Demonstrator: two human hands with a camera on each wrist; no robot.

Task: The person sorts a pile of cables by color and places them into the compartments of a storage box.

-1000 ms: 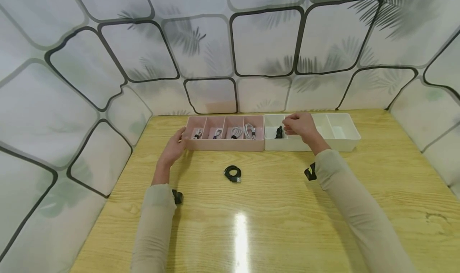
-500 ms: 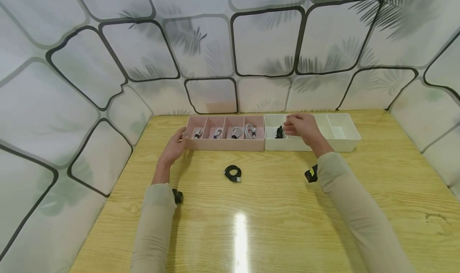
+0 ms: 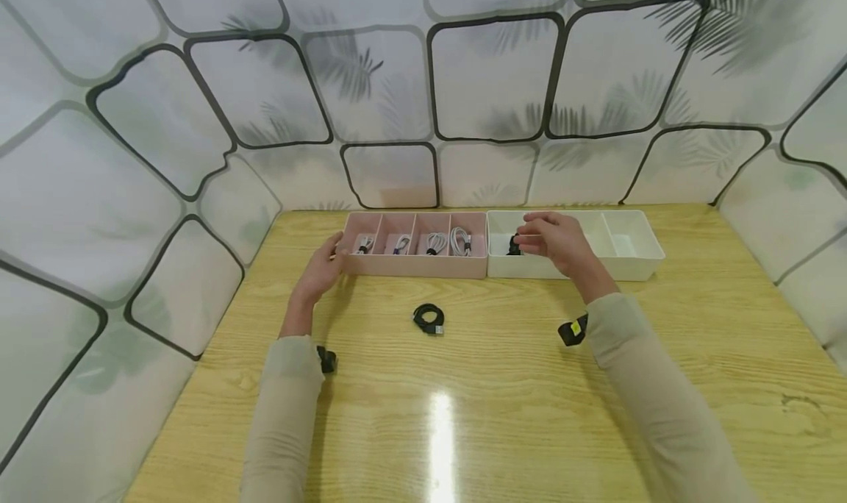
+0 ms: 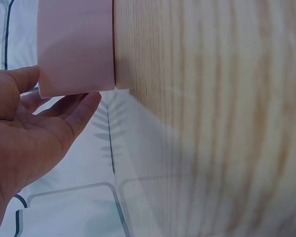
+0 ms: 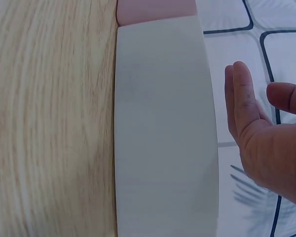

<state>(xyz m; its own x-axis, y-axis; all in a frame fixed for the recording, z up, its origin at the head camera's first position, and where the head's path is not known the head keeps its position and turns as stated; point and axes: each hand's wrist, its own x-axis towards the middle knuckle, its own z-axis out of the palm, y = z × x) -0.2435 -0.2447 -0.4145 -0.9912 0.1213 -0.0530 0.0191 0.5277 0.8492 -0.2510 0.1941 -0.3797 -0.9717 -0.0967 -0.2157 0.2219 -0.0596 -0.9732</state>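
My left hand rests against the left end of a pink divided box. In the left wrist view its thumb touches the upper edge, while relaxed fingers lie along the end wall. Coiled white cables with ties sit in the pink compartments. Over the white divided box, my right hand hovers with straight fingers and holds nothing; the right wrist view shows thumb and fingers apart. Behind those fingertips, a small black bundle is partly hidden in the leftmost white compartment. A coiled black USB cable lies on the table.
Both boxes stand end to end along the back of the wooden table. Behind them hangs a pale patterned curtain, which also encloses the left and right sides. Black wrist cameras are strapped under both sleeves.
My right hand's fingers have spread and straightened, and its fingertips have shifted slightly left, covering part of the black bundle. The left hand has stayed put.
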